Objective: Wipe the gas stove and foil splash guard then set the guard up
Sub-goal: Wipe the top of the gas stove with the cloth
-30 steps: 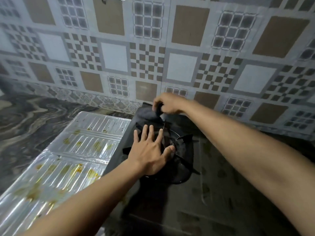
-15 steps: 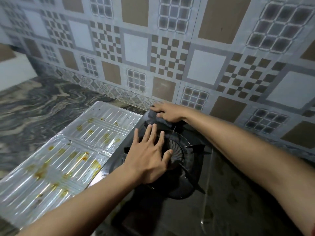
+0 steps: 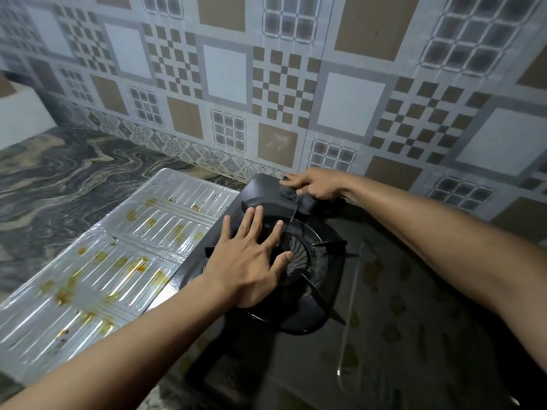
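The black glass gas stove [image 3: 399, 335] fills the lower right, with brownish spots on its top. My left hand [image 3: 251, 261] lies flat with fingers spread on the burner grate [image 3: 313, 261]. My right hand [image 3: 313, 184] presses a dark cloth [image 3: 299, 199] onto the stove's back left corner, by the wall. The foil splash guard [image 3: 112, 255] lies flat on the counter to the left of the stove, its ribbed silver panels marked with yellow-brown grease stains.
A tiled patterned wall [image 3: 296, 84] rises right behind the stove. The dark marbled counter [image 3: 59, 179] stretches left of the guard. A white block [image 3: 20, 113] stands at the far left edge.
My right hand has slid the cloth along the stove's back edge and now lies flatter on it. My left hand stays on the grate. The view has shifted left and closer.
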Motion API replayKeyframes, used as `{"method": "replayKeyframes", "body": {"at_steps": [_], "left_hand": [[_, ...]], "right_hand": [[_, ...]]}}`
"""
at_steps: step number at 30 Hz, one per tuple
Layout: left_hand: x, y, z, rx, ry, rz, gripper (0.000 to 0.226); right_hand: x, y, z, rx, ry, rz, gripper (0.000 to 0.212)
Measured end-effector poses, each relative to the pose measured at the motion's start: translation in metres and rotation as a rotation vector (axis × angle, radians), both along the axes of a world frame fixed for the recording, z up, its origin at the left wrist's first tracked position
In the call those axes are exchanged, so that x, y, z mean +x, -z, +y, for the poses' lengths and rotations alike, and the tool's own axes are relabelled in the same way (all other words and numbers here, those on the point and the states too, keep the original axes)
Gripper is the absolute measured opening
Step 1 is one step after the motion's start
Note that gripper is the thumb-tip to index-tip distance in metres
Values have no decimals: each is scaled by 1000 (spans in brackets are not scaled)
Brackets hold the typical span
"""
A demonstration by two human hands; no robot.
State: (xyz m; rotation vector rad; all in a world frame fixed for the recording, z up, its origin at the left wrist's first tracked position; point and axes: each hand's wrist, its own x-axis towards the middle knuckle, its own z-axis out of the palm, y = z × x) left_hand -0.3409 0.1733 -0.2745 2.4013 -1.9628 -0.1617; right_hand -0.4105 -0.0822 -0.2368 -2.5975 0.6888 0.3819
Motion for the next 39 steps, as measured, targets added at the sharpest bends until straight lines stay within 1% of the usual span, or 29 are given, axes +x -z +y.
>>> {"method": "replayKeyframes", "body": {"at_steps": [4, 6, 8, 11, 15, 18, 23, 27, 30, 33, 36, 39], "left_hand": [[-1, 0, -1, 0, -7, 4, 70], [-2, 0, -2, 10, -6, 3, 71], [-3, -2, -4, 19, -12, 4, 71], [-5, -4, -11, -5, -35, 28, 72], [-18, -4, -24, -100, 10, 65, 77], [-31, -3, -38, -105, 53, 105, 79], [-41, -2, -61, -74, 51, 143, 83], [-51, -2, -67, -26, 73, 144, 82], [-52, -3, -68, 3, 78, 136, 78], [-50, -4, -69, 6, 95, 108, 71], [-50, -2, -71, 11, 110, 89, 67], [-49, -1, -70, 16, 116, 117, 65]], "right_hand": [[-26, 4, 6, -15, 47, -16, 59], [-40, 11, 12, 12, 103, -53, 50], [-48, 16, 18, -28, 128, -76, 43], [-55, 21, 22, -116, 121, -111, 50], [-69, 29, 34, -114, 171, -189, 58], [-82, 30, 41, -136, 203, -160, 67], [-109, 34, 55, -146, 332, -176, 49], [-127, 30, 60, -158, 429, -141, 49], [-144, 27, 63, -219, 491, -60, 53], [-164, 30, 64, -265, 579, -45, 59], [-182, 33, 66, -272, 678, -42, 60], [-196, 32, 65, -246, 799, -17, 60]]}}
